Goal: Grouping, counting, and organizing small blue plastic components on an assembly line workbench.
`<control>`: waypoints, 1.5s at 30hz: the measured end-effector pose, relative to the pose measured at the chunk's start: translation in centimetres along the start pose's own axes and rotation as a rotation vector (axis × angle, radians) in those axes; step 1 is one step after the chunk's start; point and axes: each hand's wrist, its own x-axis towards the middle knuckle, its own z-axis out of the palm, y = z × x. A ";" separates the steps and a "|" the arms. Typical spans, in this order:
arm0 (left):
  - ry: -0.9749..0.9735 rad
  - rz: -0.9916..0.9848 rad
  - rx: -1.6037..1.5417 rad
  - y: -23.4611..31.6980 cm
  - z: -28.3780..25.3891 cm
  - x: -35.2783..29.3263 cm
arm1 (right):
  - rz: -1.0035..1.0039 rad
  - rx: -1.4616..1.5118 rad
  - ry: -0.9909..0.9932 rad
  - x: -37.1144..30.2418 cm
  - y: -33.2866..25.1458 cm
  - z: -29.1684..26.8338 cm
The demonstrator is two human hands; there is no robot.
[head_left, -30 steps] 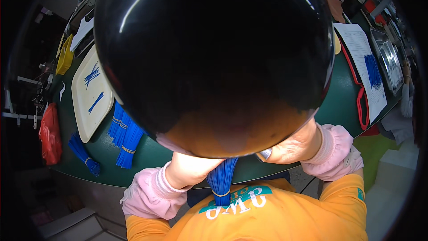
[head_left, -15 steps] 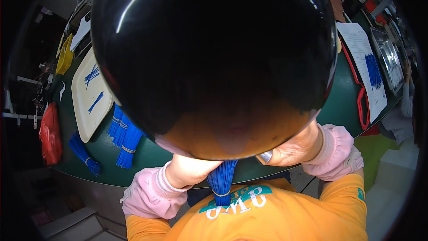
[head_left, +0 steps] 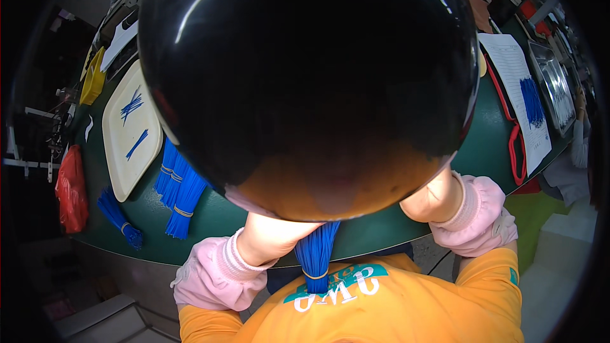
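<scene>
Bundle of thin blue ties, banded [head_left: 316,255]: hangs between both wrists at the green bench [head_left: 216,216] edge, probably to keep ends aligned. Hands hidden (black dome [head_left: 305,70] covers them); grip cannot be told.

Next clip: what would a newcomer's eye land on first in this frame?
A big glossy black dome fills the middle of the view and hides both hands. Below it a bundle of blue ties hangs toward the orange shirt, between the two pink-sleeved forearms. On the green table to the left lie more blue bundles beside a cream tray.
</scene>
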 end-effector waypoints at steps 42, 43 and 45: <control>0.129 0.005 -0.063 0.1 1.0 0.7 | 0.173 0.078 0.018 -0.3 0.5 0.5; 0.098 0.013 -0.072 0.0 1.0 0.7 | 0.213 0.166 0.036 -0.2 0.4 0.6; 0.097 0.023 -0.043 -0.2 1.0 0.8 | 0.205 0.127 0.012 -0.3 0.5 0.7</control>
